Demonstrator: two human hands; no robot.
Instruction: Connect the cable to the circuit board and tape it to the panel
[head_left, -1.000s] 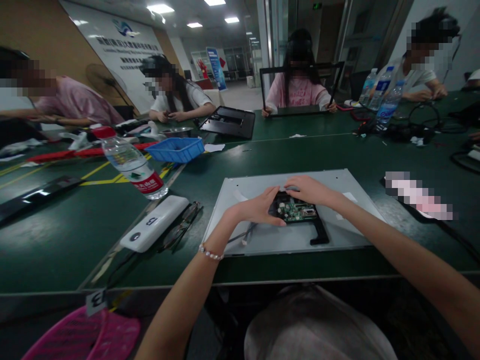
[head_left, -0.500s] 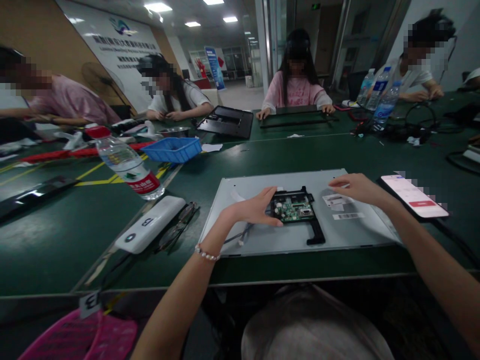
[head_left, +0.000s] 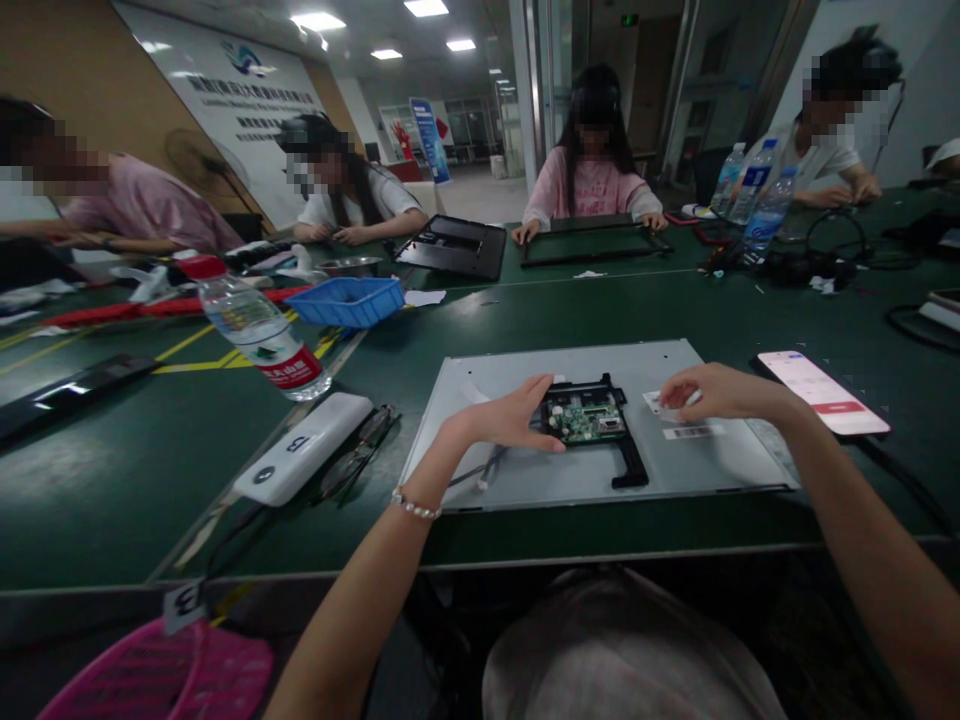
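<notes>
A flat grey metal panel (head_left: 480, 375), likely the back of a screen, lies on the green table in front of me. On its middle sits a black plastic bracket (head_left: 632, 462) holding a green circuit board (head_left: 589, 420). My left hand (head_left: 510, 415) spans the bracket's left side, fingers at the upper edge and thumb at the lower. Thin cables (head_left: 487, 468) run out below that hand. My right hand (head_left: 694, 390) is over a white label (head_left: 654, 402), with its fingers curled together; what they pinch, if anything, is hidden. A barcode sticker (head_left: 690, 432) is just below.
Left of the panel are glasses (head_left: 360, 450), a white power bank (head_left: 304, 450), a water bottle (head_left: 259, 330) and a blue tray (head_left: 349, 300). A phone (head_left: 825, 395) lies to the right. Across the table, a person holds a black frame (head_left: 592, 260); several others sit around.
My right hand has lowered slightly over the label, and its fingers went from stretched out to curled. My left hand stays on the bracket.
</notes>
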